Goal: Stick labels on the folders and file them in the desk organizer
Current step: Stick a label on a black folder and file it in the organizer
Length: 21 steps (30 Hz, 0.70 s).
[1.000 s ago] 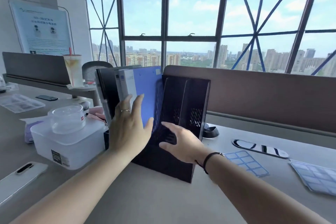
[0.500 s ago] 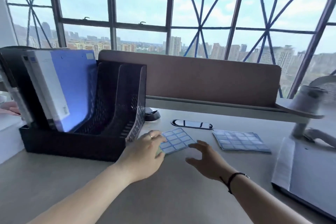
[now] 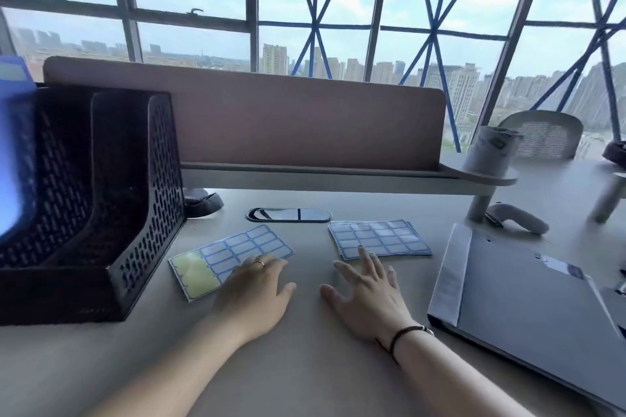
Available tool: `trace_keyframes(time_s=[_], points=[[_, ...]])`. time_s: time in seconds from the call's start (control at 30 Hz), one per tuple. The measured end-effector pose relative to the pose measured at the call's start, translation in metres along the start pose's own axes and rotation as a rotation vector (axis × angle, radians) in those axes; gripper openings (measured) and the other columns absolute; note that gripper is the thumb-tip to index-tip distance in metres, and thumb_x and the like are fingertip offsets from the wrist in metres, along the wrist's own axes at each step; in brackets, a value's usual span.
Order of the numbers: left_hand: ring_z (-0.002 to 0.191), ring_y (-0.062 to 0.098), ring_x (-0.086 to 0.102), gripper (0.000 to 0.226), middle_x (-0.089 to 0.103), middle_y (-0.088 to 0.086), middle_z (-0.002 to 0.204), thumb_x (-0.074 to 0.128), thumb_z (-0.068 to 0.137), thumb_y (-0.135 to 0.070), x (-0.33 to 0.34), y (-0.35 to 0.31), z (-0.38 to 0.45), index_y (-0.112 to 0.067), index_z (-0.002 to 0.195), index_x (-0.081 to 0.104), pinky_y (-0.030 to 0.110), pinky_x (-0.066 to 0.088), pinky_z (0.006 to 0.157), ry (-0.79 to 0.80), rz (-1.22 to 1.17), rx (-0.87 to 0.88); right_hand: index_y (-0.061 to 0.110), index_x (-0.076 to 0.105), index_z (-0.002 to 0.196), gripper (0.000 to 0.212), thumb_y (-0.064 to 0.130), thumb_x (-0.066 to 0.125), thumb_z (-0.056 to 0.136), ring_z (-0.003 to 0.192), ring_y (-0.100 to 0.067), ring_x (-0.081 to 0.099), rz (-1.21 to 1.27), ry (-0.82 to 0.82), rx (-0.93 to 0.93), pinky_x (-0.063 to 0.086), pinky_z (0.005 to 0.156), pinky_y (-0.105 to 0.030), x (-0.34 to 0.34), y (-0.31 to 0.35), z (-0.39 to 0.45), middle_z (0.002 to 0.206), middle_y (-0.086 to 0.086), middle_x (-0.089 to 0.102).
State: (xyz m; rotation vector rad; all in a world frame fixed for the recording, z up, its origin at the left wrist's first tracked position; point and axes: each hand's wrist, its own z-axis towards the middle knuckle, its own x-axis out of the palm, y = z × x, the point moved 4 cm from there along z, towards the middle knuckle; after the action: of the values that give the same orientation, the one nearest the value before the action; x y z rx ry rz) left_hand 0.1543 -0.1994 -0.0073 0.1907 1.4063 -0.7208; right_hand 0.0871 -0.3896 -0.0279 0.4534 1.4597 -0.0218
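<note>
Desk organizer (image 3: 135, 213) holds blue folder (image 3: 13, 152); left hand (image 3: 254, 288) fingers flat on label sheet (image 3: 230, 254); right hand (image 3: 369, 294) fingers apart.

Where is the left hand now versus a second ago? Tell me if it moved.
Yes. The left hand left the blue folder in the desk organizer and went right and down; it now rests on the partly used label sheet beside the organizer.

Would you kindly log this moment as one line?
left hand rests on partly used label sheet | right hand fingertips at label stack | grey folder unlabelled, flat on desk
</note>
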Motion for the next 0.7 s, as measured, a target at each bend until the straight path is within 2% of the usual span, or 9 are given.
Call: trace_keyframes(time_s=[0.13,0.27,0.43,0.5,0.57,0.7], points=[[0.141,0.018,0.038,0.053,0.043,-0.005,0.152,0.046,0.1,-0.05,0.006,-0.008,0.01,-0.025,0.146,0.045,0.032,0.031,0.114,-0.012,0.004,-0.015,0.042,0.025,0.152,0.07,0.073,0.034,0.09,0.152,-0.016,-0.011,0.001,-0.046,-0.035,-0.005,0.123,-0.044,0.001,-0.001,0.0,0.166,0.0,-0.006],[0.143,0.016,0.036,0.053,0.04,-0.006,0.156,0.047,0.099,-0.05,0.016,-0.023,0.015,-0.027,0.147,0.045,0.032,0.03,0.117,-0.001,-0.028,0.032,0.04,0.023,0.153,0.071,0.067,0.044,0.091,0.153,-0.018,-0.003,0.027,-0.04,-0.07,0.002,0.124,-0.039,-0.007,-0.003,-0.006,0.167,-0.003,-0.002],[0.14,0.014,0.041,0.05,0.042,-0.009,0.154,0.05,0.1,-0.045,0.019,-0.073,0.022,-0.028,0.146,0.045,0.029,0.037,0.11,0.026,-0.138,0.147,0.041,0.029,0.149,0.067,0.06,0.053,0.089,0.149,-0.016,0.02,0.043,-0.124,-0.098,0.019,0.12,-0.032,-0.043,-0.035,-0.035,0.164,0.005,0.017],[0.138,0.015,0.044,0.049,0.046,-0.006,0.152,0.052,0.1,-0.042,0.025,-0.106,0.024,-0.026,0.146,0.045,0.028,0.038,0.108,0.071,-0.214,0.202,0.04,0.032,0.148,0.067,0.06,0.054,0.088,0.145,-0.015,0.029,0.02,-0.152,-0.036,0.024,0.118,-0.032,-0.064,-0.067,-0.051,0.161,0.009,0.026],[0.134,0.017,0.049,0.05,0.052,-0.003,0.148,0.056,0.098,-0.041,0.036,-0.143,0.026,-0.026,0.145,0.047,0.028,0.04,0.108,0.154,-0.323,0.216,0.039,0.033,0.148,0.068,0.061,0.054,0.088,0.144,-0.015,0.031,-0.026,-0.145,0.075,0.026,0.117,-0.034,-0.084,-0.106,-0.071,0.159,0.008,0.029],[0.129,0.017,0.054,0.062,0.052,-0.004,0.142,0.065,0.089,-0.046,0.068,-0.211,0.03,-0.024,0.145,0.046,0.032,0.041,0.111,0.388,-0.67,0.113,0.039,0.023,0.152,0.077,0.072,0.045,0.087,0.15,-0.023,0.017,-0.113,-0.061,0.398,0.022,0.119,-0.044,-0.104,-0.193,-0.113,0.163,-0.003,0.02]])
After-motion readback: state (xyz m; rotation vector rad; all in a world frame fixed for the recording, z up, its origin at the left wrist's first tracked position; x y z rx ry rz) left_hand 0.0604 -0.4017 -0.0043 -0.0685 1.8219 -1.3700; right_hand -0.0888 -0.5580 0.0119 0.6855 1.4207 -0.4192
